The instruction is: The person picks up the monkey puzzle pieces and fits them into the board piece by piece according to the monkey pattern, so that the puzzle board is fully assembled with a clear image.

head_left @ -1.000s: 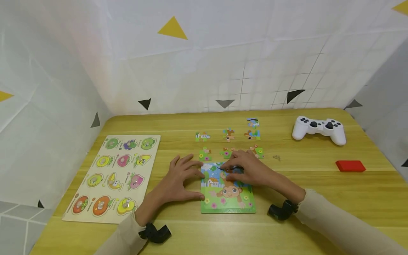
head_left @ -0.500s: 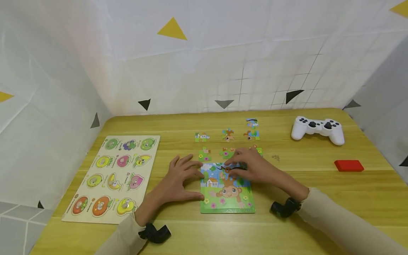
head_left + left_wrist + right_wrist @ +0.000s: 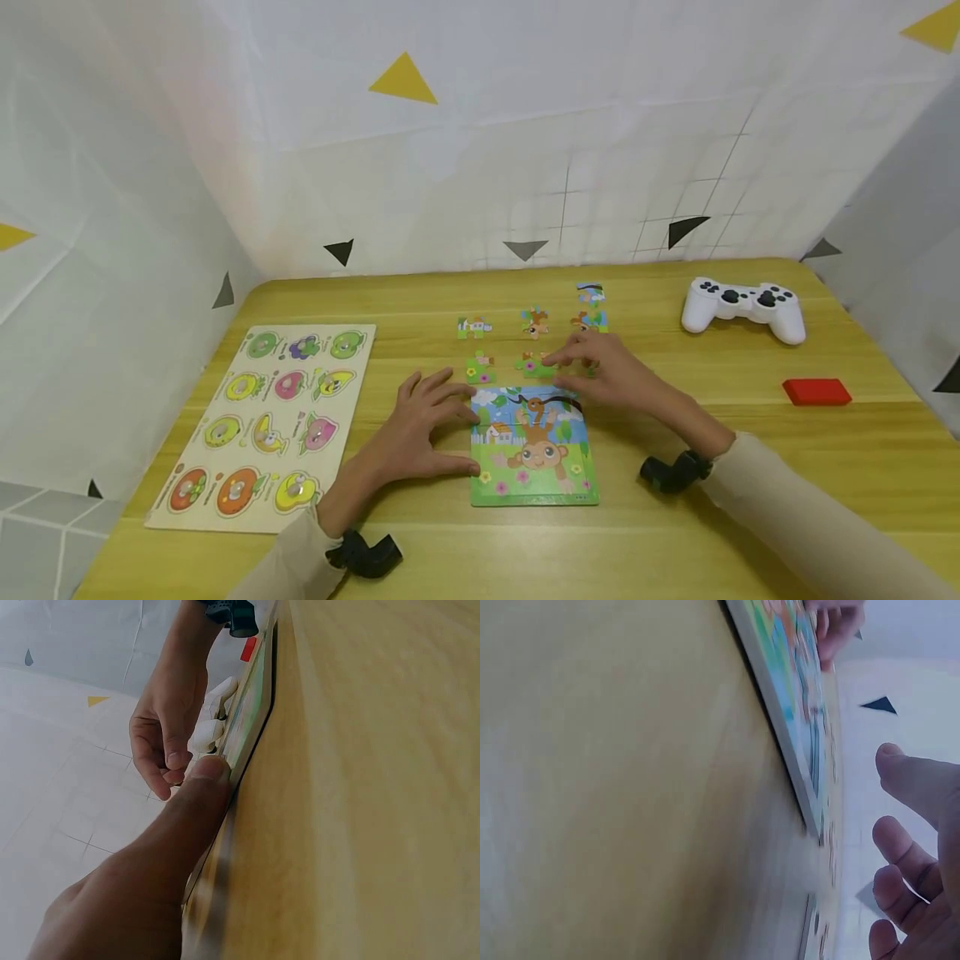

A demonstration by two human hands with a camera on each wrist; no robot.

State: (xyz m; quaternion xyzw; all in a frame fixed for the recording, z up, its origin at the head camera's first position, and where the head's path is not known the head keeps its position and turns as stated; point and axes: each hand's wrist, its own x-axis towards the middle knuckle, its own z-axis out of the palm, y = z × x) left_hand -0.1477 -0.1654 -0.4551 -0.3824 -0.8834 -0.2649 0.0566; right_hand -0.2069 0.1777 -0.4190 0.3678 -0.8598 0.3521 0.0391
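Note:
A square monkey jigsaw puzzle board lies flat on the table between my hands, its picture showing a monkey, a small house and a branch. My left hand rests against the board's left side with spread fingers, and in the left wrist view its thumb touches the edge. Over the board's far right corner hovers my right hand, thumb and fingers apart, holding nothing. The right wrist view shows its fingers loosely bent. Just beyond the board are loose puzzle pieces, including a flowered piece near the right fingertips, which partly cover another.
More loose pieces, such as a house piece and a branch piece, lie farther back. A wooden fruit puzzle board is at the left. On the right are a white game controller and a red block.
My right hand has lifted off the top of the monkey board and moved away to the right and back, uncovering the branch picture. The left hand has stayed at the board's left edge.

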